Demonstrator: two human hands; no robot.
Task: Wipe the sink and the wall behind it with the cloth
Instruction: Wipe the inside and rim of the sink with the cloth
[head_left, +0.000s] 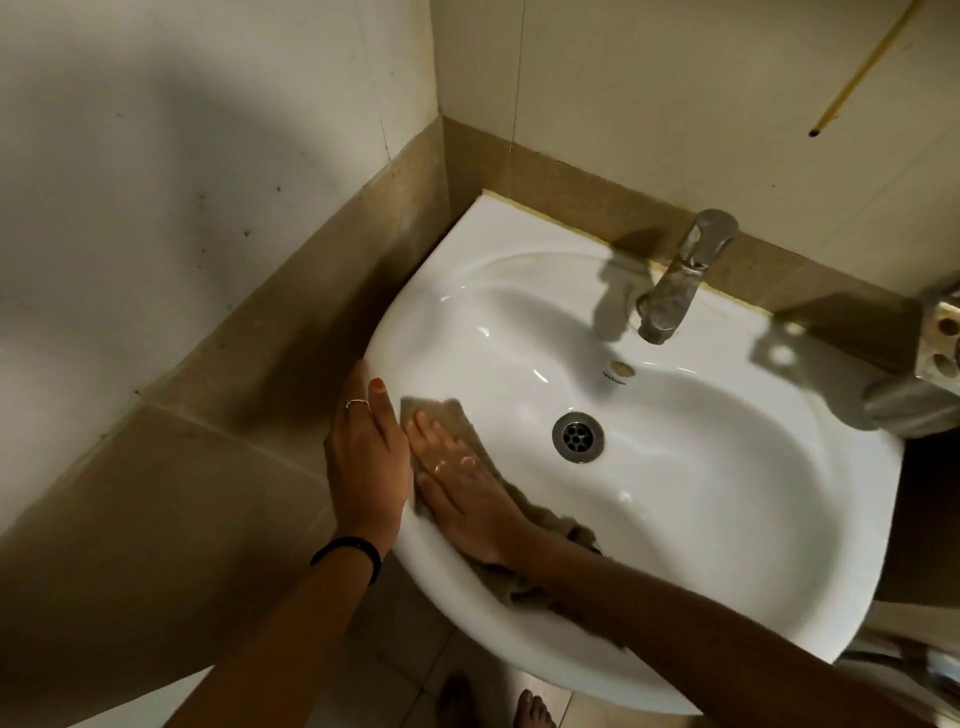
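Note:
A white oval sink (727, 519) fills the middle of the head view, with a metal drain (577, 436) at its centre. A brownish cloth (441, 410) lies on the left inner slope of the basin. My right hand (462, 488) presses flat on the cloth, fingers stretched out. My left hand (366, 457) grips the sink's left rim, thumb on top of the rim and beside the cloth. The wall behind the sink (675, 104) is cream tile above a tan band.
A dull metal tap (680, 280) stands at the back of the sink. A soap holder (943, 343) juts in at the right edge. A tiled side wall (156, 208) closes the left. My bare feet (493, 701) show on the floor below the basin.

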